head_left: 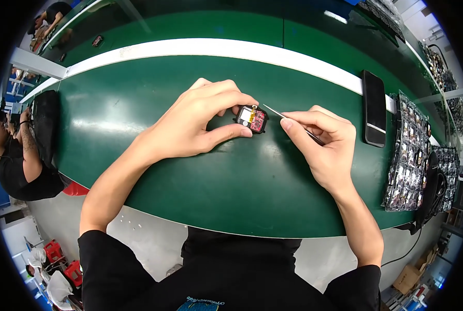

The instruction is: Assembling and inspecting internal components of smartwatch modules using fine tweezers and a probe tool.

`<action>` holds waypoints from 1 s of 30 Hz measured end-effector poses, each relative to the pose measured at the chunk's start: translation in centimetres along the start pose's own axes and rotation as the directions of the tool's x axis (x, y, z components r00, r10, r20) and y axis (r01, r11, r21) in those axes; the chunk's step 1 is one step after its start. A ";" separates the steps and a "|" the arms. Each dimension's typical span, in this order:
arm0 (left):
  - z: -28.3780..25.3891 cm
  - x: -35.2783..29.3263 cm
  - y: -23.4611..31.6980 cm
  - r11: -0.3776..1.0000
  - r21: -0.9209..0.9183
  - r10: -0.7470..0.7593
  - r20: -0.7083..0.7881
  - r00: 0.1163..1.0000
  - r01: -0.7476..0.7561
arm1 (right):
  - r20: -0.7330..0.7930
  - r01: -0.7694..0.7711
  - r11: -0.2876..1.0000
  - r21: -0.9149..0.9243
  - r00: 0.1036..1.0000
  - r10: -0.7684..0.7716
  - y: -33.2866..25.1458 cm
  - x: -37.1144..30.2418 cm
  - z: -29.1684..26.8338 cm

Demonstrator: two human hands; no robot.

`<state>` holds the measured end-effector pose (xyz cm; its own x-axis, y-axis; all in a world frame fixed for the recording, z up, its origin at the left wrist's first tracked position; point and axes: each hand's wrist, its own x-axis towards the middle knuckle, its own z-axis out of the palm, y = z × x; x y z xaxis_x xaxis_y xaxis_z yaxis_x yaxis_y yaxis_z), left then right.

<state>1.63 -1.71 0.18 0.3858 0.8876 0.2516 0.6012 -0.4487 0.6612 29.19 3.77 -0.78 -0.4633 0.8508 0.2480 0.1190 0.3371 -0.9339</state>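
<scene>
My left hand [195, 116] is closed on a small black smartwatch case [265, 123], thumb on its near edge and fingers at its far edge. The open case shows a red circuit board [258, 122], a pale silver block and a bit of yellow tape. In my right hand [324, 137] is a slim pair of metal tweezers [274, 111], pinched between thumb and fingers. Their pointed tip lies close to the case's upper right corner; whether it touches I cannot tell. Both hands are over the green table [231, 181].
A black phone [374, 109] lies at the right by a white rail [200, 47]. Beyond it stand clear plastic trays [407, 155] of small parts, with a black bag and cable beside them. A co-worker [21, 155] sits at the far left, near a black bag [46, 124].
</scene>
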 end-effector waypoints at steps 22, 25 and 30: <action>0.2 0.1 -0.1 0.998 0.012 -0.057 -0.003 0.998 0.057 | 0.060 0.059 0.979 -0.195 0.997 -0.048 -0.6 0.5 1.1; 0.1 0.2 -0.2 0.999 0.013 -0.036 -0.001 0.999 0.036 | 0.060 0.063 0.977 -0.204 0.997 -0.052 -0.5 0.5 1.1; -0.2 0.3 -0.2 0.999 0.008 -0.035 0.006 0.999 0.035 | 0.065 0.063 0.975 -0.213 0.997 -0.050 -0.5 0.5 1.0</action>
<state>1.48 -1.33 0.26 0.3687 0.9022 0.2238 0.6199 -0.4180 0.6641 28.00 3.64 -0.40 -0.5251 0.8048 0.2768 0.2738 0.4677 -0.8404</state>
